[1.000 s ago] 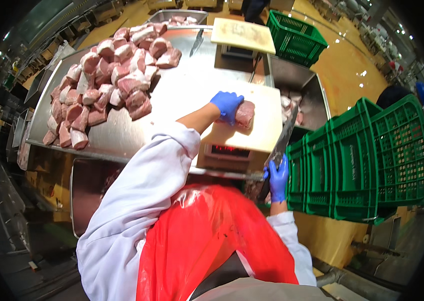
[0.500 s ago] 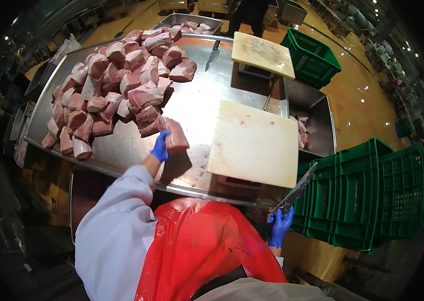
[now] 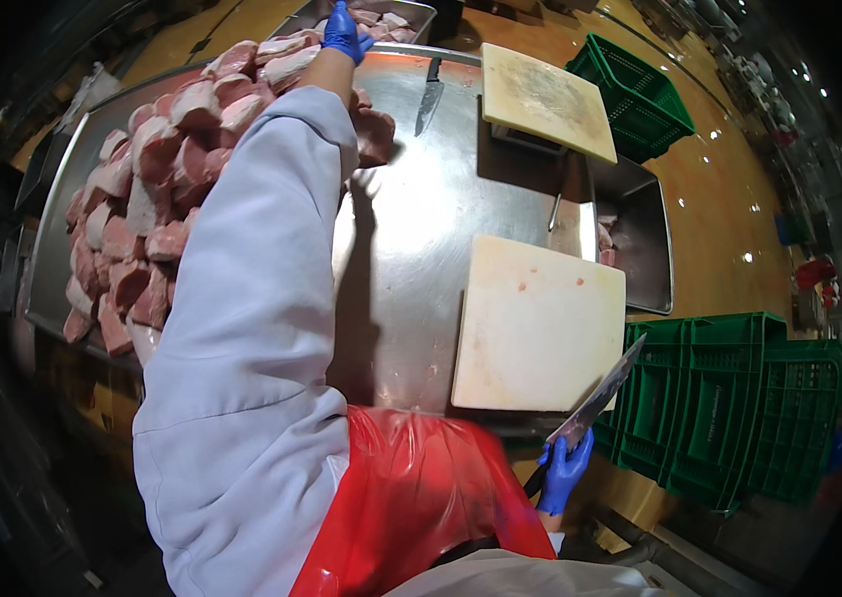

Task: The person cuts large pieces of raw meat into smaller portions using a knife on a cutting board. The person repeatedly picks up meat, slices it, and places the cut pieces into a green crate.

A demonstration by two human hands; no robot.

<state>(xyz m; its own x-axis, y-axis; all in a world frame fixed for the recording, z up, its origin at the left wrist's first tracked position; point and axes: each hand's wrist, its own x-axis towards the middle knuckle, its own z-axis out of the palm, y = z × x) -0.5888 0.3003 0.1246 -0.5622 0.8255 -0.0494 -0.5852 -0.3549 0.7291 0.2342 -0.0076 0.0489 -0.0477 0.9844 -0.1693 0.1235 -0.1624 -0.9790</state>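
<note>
My left hand (image 3: 344,36), in a blue glove, is stretched to the far side of the table, over the near rim of a metal tray of meat chunks (image 3: 366,17). Its fingers look apart, with no meat visible in them. The left sleeve crosses a large heap of raw meat chunks (image 3: 157,164) and hides part of it. Low on the right, my right hand (image 3: 565,472), also gloved, grips the handle of a large knife (image 3: 598,400). The blade points up and right, beside the lower right corner of a white cutting board (image 3: 540,333).
A second cutting board (image 3: 548,99) is raised at the table's far right, and another knife (image 3: 430,97) lies on the metal table (image 3: 411,204). Green crates (image 3: 699,408) stand at the right, with one more green crate (image 3: 630,95) farther back. A metal bin (image 3: 645,229) holds meat.
My left hand has swung forward from the near edge to the far tray, and the meat chunk it held is out of it. My right hand still holds the knife low on the right.
</note>
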